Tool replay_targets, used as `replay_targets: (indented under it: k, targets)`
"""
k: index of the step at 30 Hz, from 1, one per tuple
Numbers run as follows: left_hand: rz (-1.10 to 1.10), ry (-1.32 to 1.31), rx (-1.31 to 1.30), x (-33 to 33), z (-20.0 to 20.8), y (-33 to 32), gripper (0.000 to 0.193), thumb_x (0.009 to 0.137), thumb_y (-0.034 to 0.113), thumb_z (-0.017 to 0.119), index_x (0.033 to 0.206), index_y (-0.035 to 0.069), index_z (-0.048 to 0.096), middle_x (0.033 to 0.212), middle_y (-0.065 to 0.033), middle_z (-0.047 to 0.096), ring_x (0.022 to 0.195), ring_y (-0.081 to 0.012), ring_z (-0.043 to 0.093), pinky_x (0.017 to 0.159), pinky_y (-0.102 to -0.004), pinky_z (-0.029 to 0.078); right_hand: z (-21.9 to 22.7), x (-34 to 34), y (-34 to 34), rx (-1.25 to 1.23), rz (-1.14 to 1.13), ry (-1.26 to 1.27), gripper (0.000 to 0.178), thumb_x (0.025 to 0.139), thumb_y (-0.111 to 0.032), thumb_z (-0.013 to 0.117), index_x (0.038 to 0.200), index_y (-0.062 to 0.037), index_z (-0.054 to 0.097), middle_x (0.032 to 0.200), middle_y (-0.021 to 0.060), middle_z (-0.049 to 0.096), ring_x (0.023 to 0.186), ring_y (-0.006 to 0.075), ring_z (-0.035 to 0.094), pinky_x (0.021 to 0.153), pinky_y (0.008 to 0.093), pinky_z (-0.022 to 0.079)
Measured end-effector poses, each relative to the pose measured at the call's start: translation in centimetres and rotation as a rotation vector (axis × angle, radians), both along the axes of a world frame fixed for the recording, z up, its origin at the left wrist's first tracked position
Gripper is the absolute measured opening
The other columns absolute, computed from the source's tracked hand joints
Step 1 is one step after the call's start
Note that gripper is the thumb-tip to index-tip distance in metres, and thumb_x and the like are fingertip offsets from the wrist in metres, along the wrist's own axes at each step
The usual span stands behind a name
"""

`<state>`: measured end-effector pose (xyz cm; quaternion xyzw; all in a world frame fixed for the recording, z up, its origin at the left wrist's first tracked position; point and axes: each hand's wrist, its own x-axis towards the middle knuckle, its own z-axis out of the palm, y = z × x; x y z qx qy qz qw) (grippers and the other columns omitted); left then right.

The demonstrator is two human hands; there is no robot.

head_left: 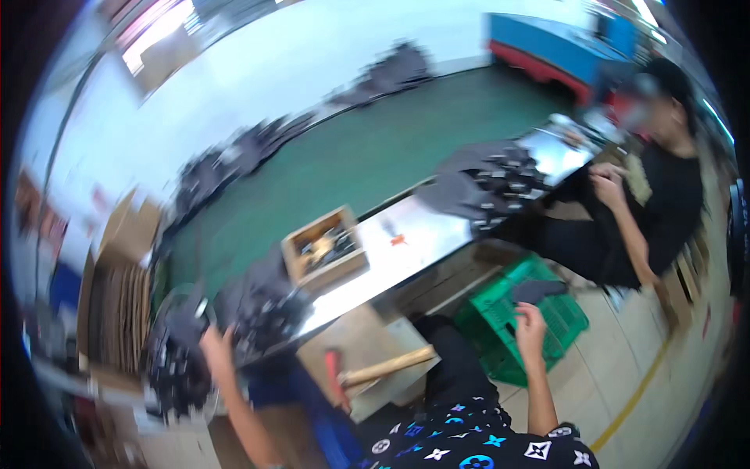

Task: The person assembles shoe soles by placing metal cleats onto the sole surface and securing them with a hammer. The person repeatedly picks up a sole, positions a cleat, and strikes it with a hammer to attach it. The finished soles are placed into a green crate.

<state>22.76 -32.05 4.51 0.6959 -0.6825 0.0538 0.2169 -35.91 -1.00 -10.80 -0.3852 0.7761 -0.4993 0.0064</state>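
My left hand (217, 350) is at the left end of the bench, against a pile of dark grey cut pieces (262, 309). Its thumb stands away from the fingers, but blur hides whether they grip a piece. Out to the right, my right hand (530, 324) has its fingers curled at the edge of a flat dark grey piece (539, 291), which looks like fabric. That piece is above the green plastic crate (500, 356) on the floor. In front of me a hammer (391, 366) with a red head and wooden handle lies across a board (320, 356).
A wooden box (348, 266) of small parts sits on the shiny bench edge (414, 254). Another person (664, 187) sits at the right beside more grey pieces (484, 180). Cartons (117, 305) stand at the left. Behind runs a green tabletop (344, 156).
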Motion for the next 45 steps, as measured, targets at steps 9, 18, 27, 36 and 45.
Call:
replay_targets:
  k: [9, 18, 27, 36, 45]
  targets:
    - [0.096, -0.112, 0.038, -2.3, 1.7, 3.9, 0.052, 0.086, 0.017, 0.073, 0.128, -0.005, 0.053, 0.12, -0.0242, 0.059, 0.114, -0.0407, 0.057, 0.096, -0.0442, 0.046, 10.1, -7.4, -16.9, -0.334, -0.005, 0.332, 0.022, 0.089, -0.002, 0.057, 0.111, -0.0011, 0.059, 0.101, 0.0164, 0.064, 0.094, 0.0327, 0.065, 0.076, 0.0375, 0.054]
    - [-0.147, 0.101, -0.145, -4.0, 6.0, 12.5, 0.042, 0.09, 0.018, 0.069, 0.124, -0.005, 0.059, 0.112, -0.0186, 0.065, 0.09, -0.0285, 0.062, 0.081, -0.037, 0.049, 7.4, -11.3, -22.3, 0.252, 0.049, 0.252, 0.016, 0.089, -0.002, 0.056, 0.103, 0.0034, 0.052, 0.109, 0.0252, 0.053, 0.089, 0.0466, 0.063, 0.078, 0.0516, 0.054]
    - [-0.3, 0.42, -0.089, -14.7, 8.8, 13.1, 0.052, 0.087, 0.009, 0.068, 0.135, -0.002, 0.05, 0.137, -0.0212, 0.052, 0.127, -0.0378, 0.051, 0.104, -0.0434, 0.042, 18.9, -3.4, -19.6, -0.332, 0.135, 0.382, 0.01, 0.091, -0.008, 0.061, 0.097, 0.0006, 0.06, 0.096, 0.0195, 0.059, 0.085, 0.0392, 0.063, 0.072, 0.0437, 0.053]
    - [-0.936, -0.225, -0.565, -22.1, 8.5, 6.3, 0.032, 0.085, 0.004, 0.062, 0.116, 0.011, 0.065, 0.131, -0.0115, 0.06, 0.128, -0.029, 0.053, 0.112, -0.0506, 0.037, 23.2, 14.5, -14.1, -0.336, 1.254, -0.119, 0.027, 0.09, -0.019, 0.072, 0.11, -0.0015, 0.066, 0.091, 0.0149, 0.069, 0.075, 0.0236, 0.069, 0.07, 0.0335, 0.055]
    - [-0.791, -0.254, -0.351, -8.0, 10.3, -3.2, 0.04, 0.084, -0.007, 0.051, 0.117, 0.006, 0.07, 0.127, -0.0166, 0.064, 0.127, -0.0344, 0.056, 0.114, -0.0509, 0.034, 10.0, -6.7, -20.4, -0.021, 0.213, 0.395, 0.032, 0.094, -0.021, 0.062, 0.117, 0.001, 0.059, 0.112, 0.0215, 0.061, 0.103, 0.0403, 0.061, 0.09, 0.0468, 0.051]
